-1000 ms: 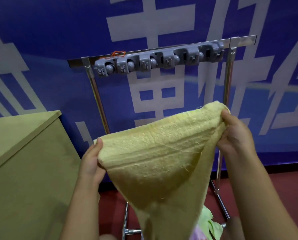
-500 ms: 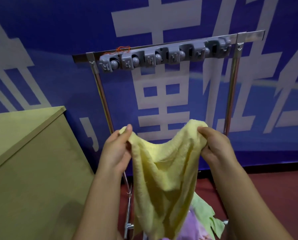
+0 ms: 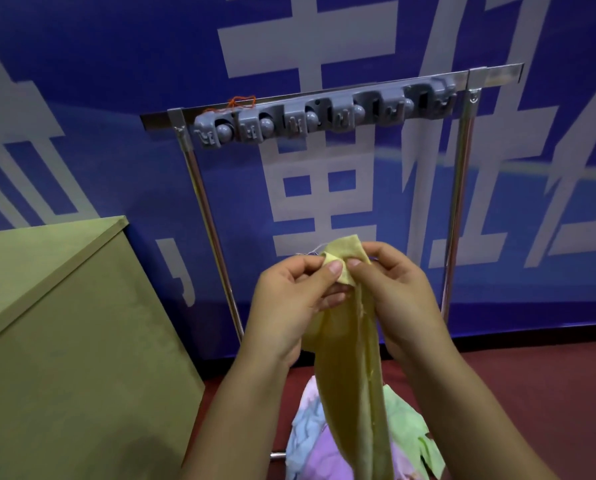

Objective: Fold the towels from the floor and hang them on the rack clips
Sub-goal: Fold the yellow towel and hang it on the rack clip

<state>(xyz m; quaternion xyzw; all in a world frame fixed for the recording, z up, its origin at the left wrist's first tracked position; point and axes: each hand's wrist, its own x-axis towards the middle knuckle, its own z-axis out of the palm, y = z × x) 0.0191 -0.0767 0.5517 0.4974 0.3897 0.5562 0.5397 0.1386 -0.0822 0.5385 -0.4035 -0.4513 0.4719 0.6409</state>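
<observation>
Open air lies between the rack's two posts below the clip bar (image 3: 324, 114); the box (image 3: 64, 341) blocks the left

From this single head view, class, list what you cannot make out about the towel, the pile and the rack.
- Yellow towel: lower end cut off by the bottom edge; upper corners partly covered by the left hand and right hand.
- Floor towels: partly hidden behind the yellow towel and the forearms, so their number is unclear.
- Rack: base cut off or hidden behind the arms.
- Rack clips: too small to tell how they work.
</observation>
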